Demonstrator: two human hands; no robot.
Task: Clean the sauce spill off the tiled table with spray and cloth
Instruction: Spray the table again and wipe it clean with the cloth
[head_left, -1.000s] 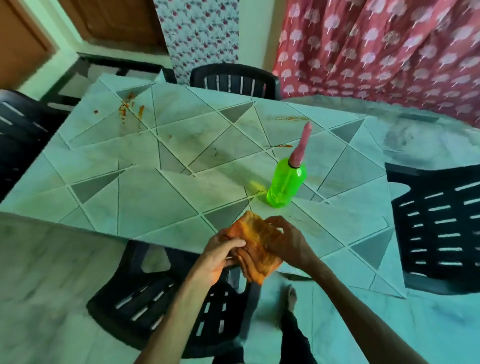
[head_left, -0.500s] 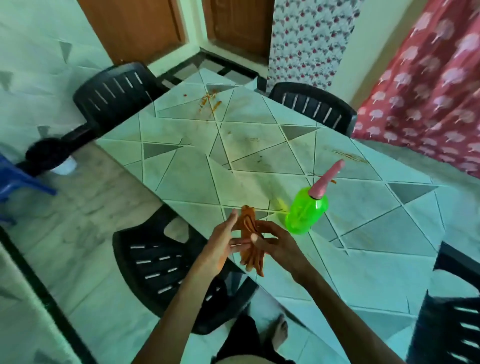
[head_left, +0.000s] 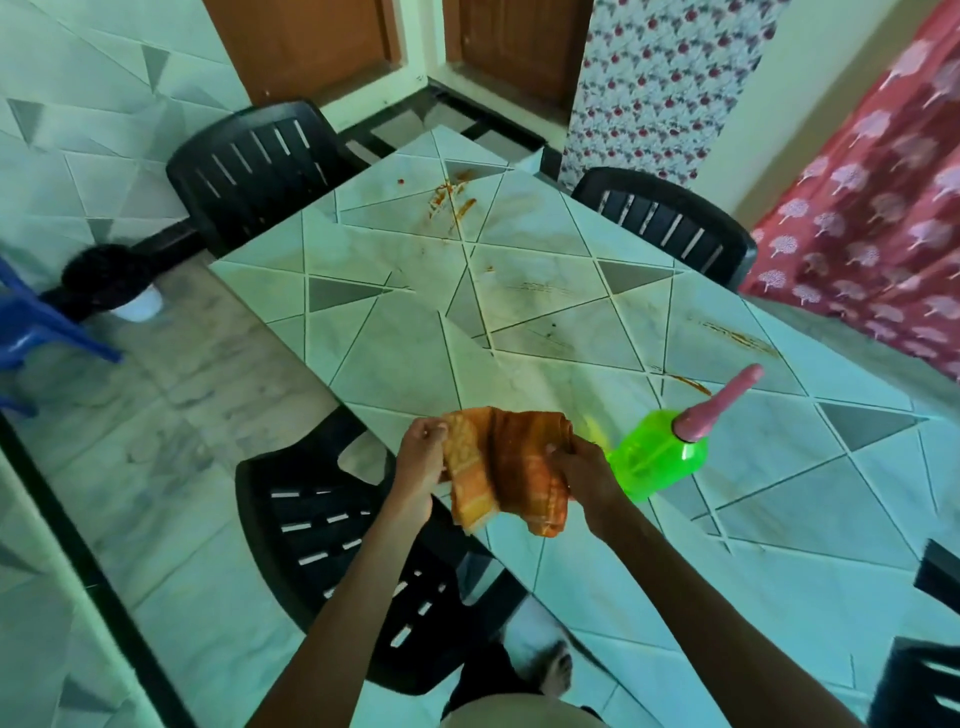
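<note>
An orange cloth (head_left: 501, 465) hangs stretched between my left hand (head_left: 418, 457) and my right hand (head_left: 584, 467), above the near edge of the tiled table (head_left: 395, 353). Each hand grips one side of it. A green spray bottle (head_left: 657, 457) with a pink nozzle stands on the table just right of my right hand. Orange-red sauce (head_left: 452, 200) is smeared at the table's far corner. Thinner sauce streaks (head_left: 737, 338) lie on the right side, beyond the bottle.
Black plastic chairs stand around the table: one below my hands (head_left: 337, 525), one at the far left (head_left: 254, 166), one at the far right (head_left: 670, 218). A blue chair (head_left: 31, 322) is at the left edge. A red curtain (head_left: 883, 208) hangs on the right.
The view has swung left and down, and the far-corner spill now sits nearer the frame's middle. My hands have pulled the bunched cloth apart and spread it wider.
</note>
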